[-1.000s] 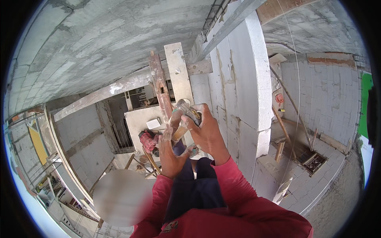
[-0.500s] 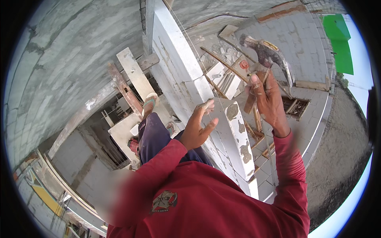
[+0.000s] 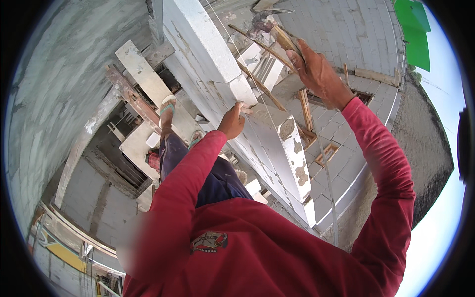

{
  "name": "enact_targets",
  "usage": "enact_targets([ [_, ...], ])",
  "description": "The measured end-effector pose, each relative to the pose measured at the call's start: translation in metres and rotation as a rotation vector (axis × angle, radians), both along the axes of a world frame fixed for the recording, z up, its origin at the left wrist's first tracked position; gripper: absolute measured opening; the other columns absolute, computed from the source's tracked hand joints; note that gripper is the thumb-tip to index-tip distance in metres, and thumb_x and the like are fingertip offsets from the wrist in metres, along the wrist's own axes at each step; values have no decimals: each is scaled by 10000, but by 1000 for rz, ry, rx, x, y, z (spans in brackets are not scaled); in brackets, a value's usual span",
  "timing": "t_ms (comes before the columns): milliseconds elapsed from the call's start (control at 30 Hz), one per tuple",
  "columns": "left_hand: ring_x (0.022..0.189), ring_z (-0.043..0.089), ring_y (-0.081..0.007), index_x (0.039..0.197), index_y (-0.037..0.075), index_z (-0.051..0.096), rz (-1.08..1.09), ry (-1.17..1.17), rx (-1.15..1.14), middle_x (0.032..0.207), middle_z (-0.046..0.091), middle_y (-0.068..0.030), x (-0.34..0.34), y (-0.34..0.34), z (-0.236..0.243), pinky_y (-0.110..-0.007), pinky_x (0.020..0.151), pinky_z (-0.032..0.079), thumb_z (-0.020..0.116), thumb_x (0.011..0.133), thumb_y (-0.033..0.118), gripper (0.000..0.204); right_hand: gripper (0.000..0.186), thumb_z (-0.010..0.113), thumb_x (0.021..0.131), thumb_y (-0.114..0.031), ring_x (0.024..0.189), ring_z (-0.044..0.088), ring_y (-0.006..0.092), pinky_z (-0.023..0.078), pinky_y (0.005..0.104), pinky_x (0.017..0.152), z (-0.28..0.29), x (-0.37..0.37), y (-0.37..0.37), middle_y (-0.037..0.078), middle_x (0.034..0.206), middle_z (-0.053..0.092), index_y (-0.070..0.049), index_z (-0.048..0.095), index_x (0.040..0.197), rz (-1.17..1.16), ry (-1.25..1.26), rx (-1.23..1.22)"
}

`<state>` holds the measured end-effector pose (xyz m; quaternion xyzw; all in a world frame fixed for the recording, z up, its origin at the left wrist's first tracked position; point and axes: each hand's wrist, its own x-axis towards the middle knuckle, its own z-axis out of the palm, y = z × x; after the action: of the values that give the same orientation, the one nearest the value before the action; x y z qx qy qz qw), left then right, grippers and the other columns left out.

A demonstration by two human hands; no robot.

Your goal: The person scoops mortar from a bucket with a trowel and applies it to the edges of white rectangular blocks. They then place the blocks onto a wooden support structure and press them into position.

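Note:
My right hand [image 3: 321,74] is closed round the wooden handle [image 3: 284,38] of a claw hammer. The worn metal hammer head [image 3: 262,24] points away from me, over the far side of the wall. My left hand [image 3: 231,121] has its fingers curled against the far end of a pale white block [image 3: 269,116] on top of the wall. Grey mortar patches mark that block's near end. Beyond my left fingers is a joint, then another white block [image 3: 240,91]. A thin string line [image 3: 232,44] runs along the wall top.
The block wall [image 3: 190,54] cuts diagonally across the view. On its left, my sandalled foot [image 3: 168,105] stands by a plank [image 3: 141,72]. Right of the wall lie wooden strips [image 3: 305,110], a small wooden frame [image 3: 327,154] and broken pieces. A grey plastered wall [image 3: 64,99] rises at left.
The hammer has swung up and away to the left, and my right arm has stretched out. My left hand, previously spread, has moved slightly left and curled its fingers at the block. The view has shifted.

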<state>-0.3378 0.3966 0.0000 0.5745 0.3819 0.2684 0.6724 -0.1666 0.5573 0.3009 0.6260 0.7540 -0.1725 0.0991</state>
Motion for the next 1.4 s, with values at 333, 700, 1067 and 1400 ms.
enact_targets([
  [333,821,686,-368,1307,15,418,53,-43,43,1282,737,-136,1,-2,1,-445,776,511,528,897,-53,430,429,528,1101,-353,843,672,446,543,540,804,-13,-1,13,280,929,670,-22,547,1374,199,-151,-209],
  [700,1005,693,-395,1319,4,407,16,0,-46,1291,730,-153,-1,0,6,-438,865,513,518,902,-53,435,391,528,1091,-308,841,719,426,578,490,696,-17,7,-4,272,829,684,30,547,1286,243,-185,-423],
  [1067,953,703,-379,1328,5,400,-11,-28,-42,1295,729,-152,-4,0,7,-432,817,520,530,905,-52,446,239,578,1057,-242,882,713,420,541,554,811,-12,7,-27,246,908,709,-79,625,1224,358,-236,-578],
  [1400,915,702,-383,1324,23,398,11,-44,18,1313,722,-144,-1,-2,4,-449,806,527,530,893,-55,457,406,574,1063,-280,785,705,376,567,487,686,-19,13,-45,227,819,684,-15,541,1369,392,-204,-522],
])
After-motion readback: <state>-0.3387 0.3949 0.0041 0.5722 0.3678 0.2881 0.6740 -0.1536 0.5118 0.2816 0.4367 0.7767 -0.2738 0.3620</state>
